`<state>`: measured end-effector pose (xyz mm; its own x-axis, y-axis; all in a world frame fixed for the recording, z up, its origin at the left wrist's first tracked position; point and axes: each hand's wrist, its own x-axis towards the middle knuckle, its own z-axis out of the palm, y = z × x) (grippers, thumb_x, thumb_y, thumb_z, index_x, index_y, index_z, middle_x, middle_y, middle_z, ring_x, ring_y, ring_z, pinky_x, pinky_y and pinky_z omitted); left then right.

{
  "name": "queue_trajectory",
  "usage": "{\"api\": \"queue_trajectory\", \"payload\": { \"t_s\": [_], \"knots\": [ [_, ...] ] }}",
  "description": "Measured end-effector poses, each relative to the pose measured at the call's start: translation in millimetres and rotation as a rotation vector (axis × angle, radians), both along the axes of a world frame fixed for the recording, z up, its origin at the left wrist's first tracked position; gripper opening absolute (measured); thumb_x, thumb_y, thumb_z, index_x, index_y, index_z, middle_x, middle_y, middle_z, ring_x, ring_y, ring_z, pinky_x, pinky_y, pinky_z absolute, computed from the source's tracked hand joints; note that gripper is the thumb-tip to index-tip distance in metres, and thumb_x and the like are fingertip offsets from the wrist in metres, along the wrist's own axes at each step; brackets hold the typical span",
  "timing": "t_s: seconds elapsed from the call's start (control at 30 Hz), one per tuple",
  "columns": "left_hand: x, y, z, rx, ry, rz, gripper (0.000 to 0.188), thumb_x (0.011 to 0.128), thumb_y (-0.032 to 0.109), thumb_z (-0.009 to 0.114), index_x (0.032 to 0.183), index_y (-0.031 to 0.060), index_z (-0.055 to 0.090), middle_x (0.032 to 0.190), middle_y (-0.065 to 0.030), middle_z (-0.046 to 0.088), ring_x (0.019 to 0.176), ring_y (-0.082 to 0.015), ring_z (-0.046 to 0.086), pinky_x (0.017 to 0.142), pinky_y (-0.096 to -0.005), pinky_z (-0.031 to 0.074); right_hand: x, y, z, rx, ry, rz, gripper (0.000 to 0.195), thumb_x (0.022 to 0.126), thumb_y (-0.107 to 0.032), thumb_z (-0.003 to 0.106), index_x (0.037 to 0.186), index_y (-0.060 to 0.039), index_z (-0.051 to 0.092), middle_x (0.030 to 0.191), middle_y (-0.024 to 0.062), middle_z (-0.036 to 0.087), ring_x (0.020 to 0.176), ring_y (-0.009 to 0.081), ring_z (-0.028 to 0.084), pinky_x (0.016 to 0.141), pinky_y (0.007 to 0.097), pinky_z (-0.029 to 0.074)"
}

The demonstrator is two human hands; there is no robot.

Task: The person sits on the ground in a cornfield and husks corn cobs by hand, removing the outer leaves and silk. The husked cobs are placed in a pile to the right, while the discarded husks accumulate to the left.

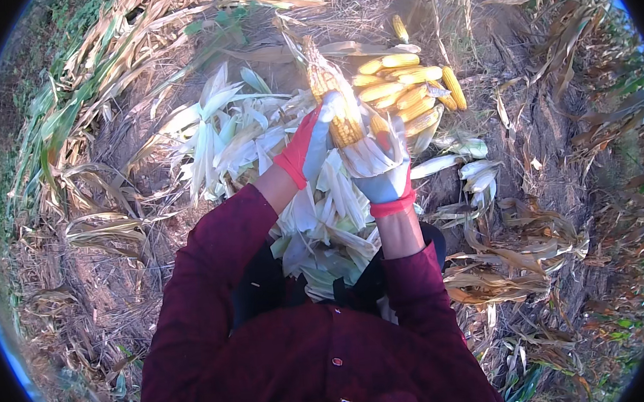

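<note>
A partly husked ear of yellow corn (343,124) is held up in front of me, its tip pointing away and its kernels bare along most of its length. My left hand (318,136), in a pale glove with red back and cuff, grips the ear's left side, thumb over the kernels. In a matching glove, my right hand (384,180) holds the ear's lower end and the pale husk (368,156) folded down there. Husk hides part of the right fingers. Right behind that hand lies a pile of bare yellow ears (406,88).
Stripped husks (213,147) are heaped to the left, and more husks (320,218) lie between my legs. Ears still in husk (479,176) rest at the right. Dry cornstalks (118,64) and leaves (508,260) litter the soil. One bare ear (400,29) lies beyond the pile.
</note>
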<state>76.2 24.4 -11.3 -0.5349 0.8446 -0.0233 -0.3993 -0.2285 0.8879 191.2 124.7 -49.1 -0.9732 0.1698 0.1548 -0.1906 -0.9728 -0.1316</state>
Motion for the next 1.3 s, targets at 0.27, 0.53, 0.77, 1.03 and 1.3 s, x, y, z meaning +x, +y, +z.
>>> {"api": "queue_trajectory", "payload": {
  "t_s": [0.27,0.53,0.77,1.03,1.3],
  "knots": [
    [-14,4,12,0.046,-0.125,0.164,0.062,0.093,0.059,0.038,0.121,0.0055,0.048,0.102,-0.0071,0.059,0.093,-0.0155,0.059,0.081,-0.0301,0.049,13,-13,5,0.118,0.297,0.039,0.063,0.095,-0.053,0.031,0.041,-0.0208,0.037,0.042,-0.0015,0.043,0.040,0.0217,0.043,0.055,0.0388,0.039],
    [-21,0,7,-0.054,-0.106,0.120,0.050,0.088,0.046,0.057,0.117,0.0053,0.058,0.096,-0.0080,0.063,0.087,-0.0165,0.061,0.075,-0.0322,0.051,16,-25,5,0.510,-0.051,-0.071,0.054,0.096,-0.048,0.036,0.051,-0.0185,0.037,0.043,0.0009,0.041,0.045,0.0170,0.043,0.055,0.0343,0.039],
    [-78,-22,38,0.131,-0.363,0.454,0.043,0.089,0.038,0.059,0.115,0.0042,0.058,0.101,-0.0073,0.060,0.093,-0.0178,0.061,0.084,-0.0307,0.048,22,-2,7,0.647,-0.115,-0.261,0.053,0.097,-0.049,0.039,0.055,-0.0172,0.037,0.049,0.0000,0.037,0.042,0.0122,0.037,0.046,0.0285,0.032],
    [-105,-36,26,0.304,-0.192,0.680,0.031,0.086,0.025,0.065,0.107,0.0049,0.055,0.090,-0.0089,0.060,0.084,-0.0231,0.062,0.077,-0.0370,0.052,19,40,19,0.561,-0.745,-0.690,0.039,0.093,-0.041,0.051,0.106,-0.0048,0.057,0.090,0.0024,0.059,0.075,0.0119,0.056,0.066,0.0260,0.047],
    [-82,-26,40,0.063,0.240,0.805,0.047,0.079,0.020,0.074,0.117,0.0028,0.053,0.104,-0.0059,0.062,0.093,-0.0124,0.058,0.081,-0.0289,0.047,16,-9,43,0.947,-0.456,-1.307,0.040,0.088,0.003,0.053,0.127,0.0044,0.043,0.122,0.0163,0.054,0.113,0.0253,0.054,0.100,0.0359,0.042]
  ]
}}
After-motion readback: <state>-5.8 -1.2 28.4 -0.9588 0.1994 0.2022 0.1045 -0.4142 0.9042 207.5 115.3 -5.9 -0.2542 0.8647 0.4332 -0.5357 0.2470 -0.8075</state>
